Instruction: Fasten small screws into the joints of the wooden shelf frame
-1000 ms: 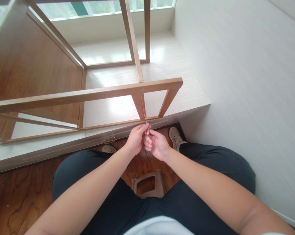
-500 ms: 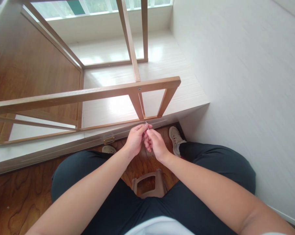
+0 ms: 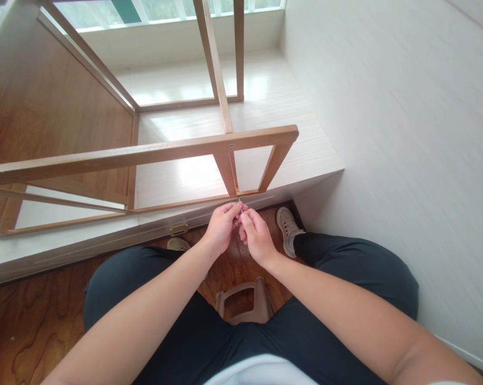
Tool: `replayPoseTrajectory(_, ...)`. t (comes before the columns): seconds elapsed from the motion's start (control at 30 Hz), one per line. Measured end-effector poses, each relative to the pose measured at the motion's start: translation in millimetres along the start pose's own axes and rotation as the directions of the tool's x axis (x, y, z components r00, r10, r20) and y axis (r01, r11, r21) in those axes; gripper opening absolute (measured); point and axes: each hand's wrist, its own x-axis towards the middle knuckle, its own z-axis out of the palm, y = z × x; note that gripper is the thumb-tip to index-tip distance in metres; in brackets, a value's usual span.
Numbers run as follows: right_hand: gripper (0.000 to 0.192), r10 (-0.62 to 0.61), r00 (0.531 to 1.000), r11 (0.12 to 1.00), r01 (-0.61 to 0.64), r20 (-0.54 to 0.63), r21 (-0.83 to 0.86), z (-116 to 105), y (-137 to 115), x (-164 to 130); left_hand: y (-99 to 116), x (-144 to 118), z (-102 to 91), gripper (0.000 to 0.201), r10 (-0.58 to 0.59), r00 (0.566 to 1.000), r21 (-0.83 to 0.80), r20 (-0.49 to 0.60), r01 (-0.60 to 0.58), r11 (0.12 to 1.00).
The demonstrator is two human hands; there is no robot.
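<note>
In front of the wooden frame [image 3: 157,152], my two hands meet at the fingertips. Between them shows a thin metal rod [image 3: 239,200], its tip pointing at the foot of a slanted wooden upright [image 3: 225,174]. My left hand [image 3: 220,227] pinches the rod near that tip. Thumb and fingers of my right hand [image 3: 258,232] are closed at the rod's lower part. Its exact kind is too small to make out, and the fingers cover most of it. Whether the tip touches the wood, I cannot tell. A screw head [image 3: 231,145] shows in the frame's top bar.
The frame stands on a pale ledge [image 3: 301,144] below a window, its brown wooden panel [image 3: 65,101] at the left. A pale wall [image 3: 405,133] rises on the right. Between my knees is a brown plastic stool [image 3: 261,299] over the wood floor [image 3: 29,315].
My right-hand fingers have shifted slightly around the rod, the lower ones curling in. My left hand stays almost where it was. The view has moved a little.
</note>
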Motion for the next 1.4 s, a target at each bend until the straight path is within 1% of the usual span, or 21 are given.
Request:
replayPoseTrajectory(0.13,0.036,0.006,1.0,1.0,-0.006,-0.02,0.023,1.7,-1.7,0.5,0.4,0.5,0.1,0.038,0.005,1.0,-0.02,0.004,-0.005,1.0)
replayPoseTrajectory(0.2,0.036,0.06,0.998,0.99,-0.057,-0.022,0.132,3.0,-1.7,3.4,0.7,0.4,0.8,0.038,-0.006,1.0,-0.035,0.007,0.006,0.999)
replayPoseTrajectory(0.23,0.035,0.118,0.993,0.968,-0.116,0.001,0.222,3.3,-1.7,5.6,0.9,0.2,1.3,0.038,-0.016,1.0,-0.039,0.006,0.016,0.999)
replayPoseTrajectory(0.27,0.033,0.192,0.98,0.926,-0.199,0.055,0.322,3.1,-1.8,8.0,1.3,-0.1,2.0,0.039,-0.027,1.0,-0.041,-0.002,0.027,0.999)
replayPoseTrajectory(0.3,0.03,0.263,0.955,0.862,-0.296,0.137,0.412,2.4,-2.2,10.5,1.7,-0.4,2.8,0.04,-0.036,0.999,-0.042,-0.014,0.036,0.998)
replayPoseTrajectory(0.33,0.027,0.316,0.921,0.788,-0.389,0.229,0.477,1.2,-2.9,12.8,2.2,-0.8,3.6,0.04,-0.044,0.999,-0.043,-0.03,0.043,0.998)
replayPoseTrajectory(0.4,0.022,0.36,0.851,0.666,-0.522,0.383,0.533,-1.9,-5.0,16.3,3.2,-1.8,4.8,0.041,-0.053,0.997,-0.046,-0.06,0.05,0.998)
replayPoseTrajectory(0.43,0.021,0.366,0.828,0.631,-0.556,0.425,0.541,-3.3,-6.2,17.1,3.5,-2.3,5.2,0.041,-0.056,0.996,-0.047,-0.069,0.053,0.997)
replayPoseTrajectory(0.47,0.02,0.37,0.816,0.612,-0.573,0.444,0.545,-4.4,-7.2,17.4,3.7,-2.9,5.3,0.041,-0.062,0.995,-0.046,-0.072,0.059,0.997)
replayPoseTrajectory(0.53,0.021,0.382,0.809,0.602,-0.585,0.448,0.544,-4.9,-8.1,16.7,3.5,-3.9,5.0,0.04,-0.076,0.995,-0.041,-0.06,0.074,0.996)
replayPoseTrajectory(0.6,0.024,0.389,0.817,0.619,-0.574,0.426,0.536,-3.2,-6.9,14.9,2.6,-4.9,4.3,0.039,-0.092,0.995,-0.025,-0.036,0.091,0.996)
replayPoseTrajectory(0.63,0.026,0.386,0.828,0.638,-0.557,0.405,0.531,-1.9,-5.7,13.9,2.1,-5.2,4.0,0.038,-0.096,0.995,-0.017,-0.021,0.095,0.995)
replayPoseTrajectory(0.7,0.03,0.357,0.872,0.704,-0.487,0.335,0.517,1.0,-2.3,11.8,1.4,-5.6,3.8,0.039,-0.092,0.996,-0.008,0.006,0.092,0.996)
replayPoseTrajectory(0.77,0.034,0.292,0.927,0.8,-0.371,0.235,0.47,3.0,0.9,9.7,1.2,-5.7,4.0,0.039,-0.078,0.997,-0.007,0.024,0.078,0.997)
replayPoseTrajectory(0.83,0.036,0.206,0.969,0.901,-0.243,0.139,0.358,3.4,3.2,7.4,1.7,-5.7,4.5,0.039,-0.062,0.997,-0.004,0.035,0.062,0.998)
replayPoseTrajectory(0.87,0.036,0.161,0.982,0.942,-0.183,0.102,0.28,3.0,3.9,6.2,2.2,-5.7,4.7,0.039,-0.055,0.998,-0.002,0.038,0.055,0.998)
replayPoseTrajectory(0.93,0.035,0.079,0.995,0.99,-0.085,0.058,0.113,1.5,4.1,3.8,3.5,-5.7,5.2,0.039,-0.046,0.998,0.0,0.032,0.046,0.999)
replayPoseTrajectory(1.03,0.033,0.004,1.0,0.998,-0.002,0.023,-0.066,-1.5,2.6,1.4,4.9,-4.7,5.1,0.037,-0.027,1.0,-0.008,-0.006,0.027,1.0)
replayPoseTrajectory(1.17,0.032,-0.039,0.999,0.984,0.037,-0.011,-0.174,-4.2,-0.5,2.0,4.7,-1.9,3.8,0.034,0.007,0.999,-0.026,-0.032,-0.007,1.0)
replayPoseTrajectory(1.27,0.034,-0.04,0.999,0.986,0.035,-0.027,-0.164,-4.9,-1.8,3.6,3.5,-0.1,2.5,0.035,-0.008,1.0,-0.032,-0.01,0.008,0.999)
replayPoseTrajectory(1.4,0.035,-0.021,1.0,0.996,0.019,-0.022,-0.089,-3.4,-1.7,4.6,2.0,1.3,1.2,0.036,-0.006,1.0,-0.051,0.012,0.007,0.999)
